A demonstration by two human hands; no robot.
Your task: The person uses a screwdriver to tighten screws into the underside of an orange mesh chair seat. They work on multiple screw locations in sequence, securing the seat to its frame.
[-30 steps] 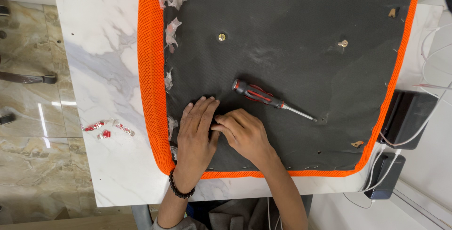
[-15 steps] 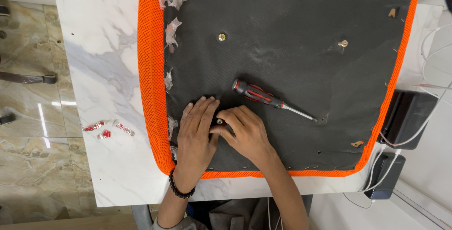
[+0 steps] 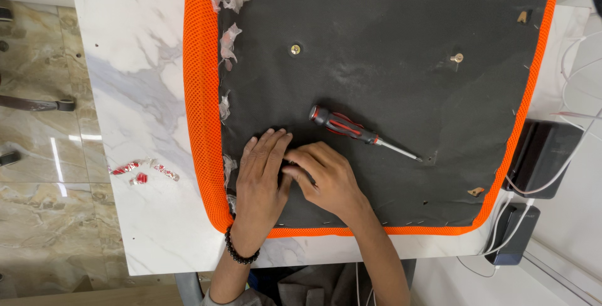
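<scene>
Both hands' grip unclear: left hand (image 3: 262,180) and right hand (image 3: 326,180) press black seat underside (image 3: 389,61), beside screwdriver (image 3: 360,132).

Bright even light, sharp focus, soft shadows, glare on glossy floor (image 3: 37,149)

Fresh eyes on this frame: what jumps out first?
The big dark seat pad with its bright orange mesh edge fills most of the white marble table. Both hands press on its near left part, left hand flat and right hand beside it, touching. A red and black screwdriver lies on the pad just beyond them, and small red scraps sit on the table to the left.
</scene>
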